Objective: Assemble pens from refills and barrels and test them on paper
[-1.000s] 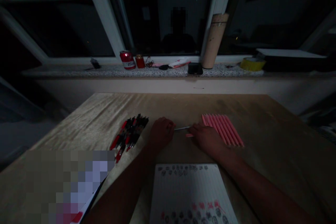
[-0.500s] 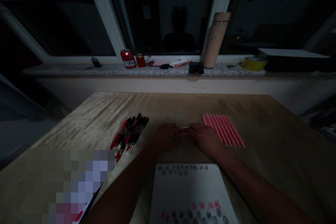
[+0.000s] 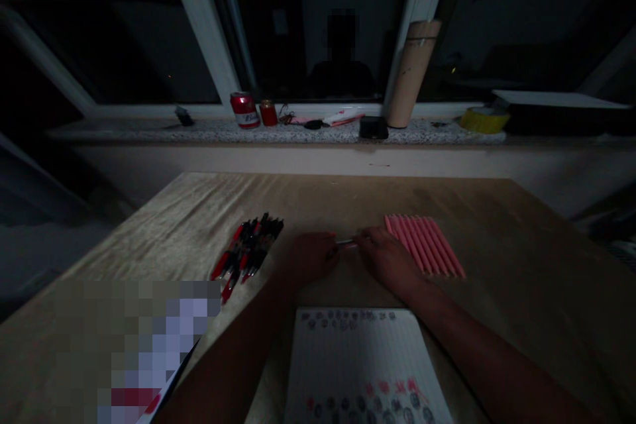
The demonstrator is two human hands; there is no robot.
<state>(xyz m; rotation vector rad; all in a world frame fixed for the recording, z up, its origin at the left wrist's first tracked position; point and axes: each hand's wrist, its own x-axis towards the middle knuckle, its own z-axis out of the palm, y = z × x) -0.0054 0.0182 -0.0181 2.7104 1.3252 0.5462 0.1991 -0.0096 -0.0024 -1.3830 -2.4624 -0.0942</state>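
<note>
My left hand (image 3: 314, 257) and my right hand (image 3: 385, 257) face each other over the middle of the table, fingers closed. Between their fingertips runs a slim, pale, shiny pen (image 3: 346, 242), one end in each hand. A bit of red shows at the left fingertips; the dim light hides the finer detail. To the left lies a loose pile of red and black pens (image 3: 248, 252). Just beyond my right hand, a row of pink pencils (image 3: 427, 245) lies side by side. A lined notebook page (image 3: 365, 354) with dark and red marks lies between my forearms.
A blurred pale item (image 3: 169, 351) lies at the table's (image 3: 318, 195) front left. On the windowsill (image 3: 209, 135) stand a red can (image 3: 244, 110), a small red jar (image 3: 267, 113), a black box (image 3: 373, 127), a cardboard tube (image 3: 414, 73) and yellow tape (image 3: 484, 120).
My hands have drawn slightly apart, and more of the pale pen shows between them. A red bit has come into sight at the left fingertips. The view has shifted a little.
</note>
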